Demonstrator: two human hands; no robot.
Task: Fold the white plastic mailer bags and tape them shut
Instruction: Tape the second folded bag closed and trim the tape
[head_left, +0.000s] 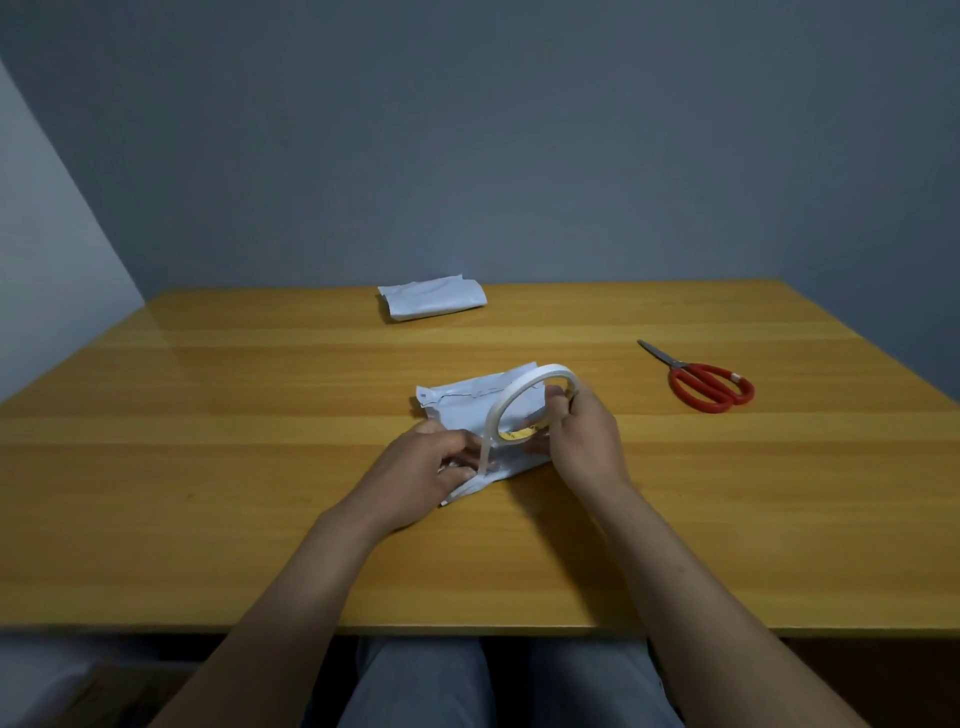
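A folded white mailer bag (462, 408) lies in the middle of the wooden table (260, 467). My right hand (584, 436) holds a white tape roll (519, 397) upright above the bag. A strip of tape runs from the roll down to the bag's near edge. There my left hand (426, 465) presses the tape end onto the bag with its fingers. Another folded white mailer bag (432, 298) rests at the far edge of the table.
Red-handled scissors (701, 382) lie shut on the table to the right of my hands. A grey wall stands right behind the table's far edge. My legs show below the near edge.
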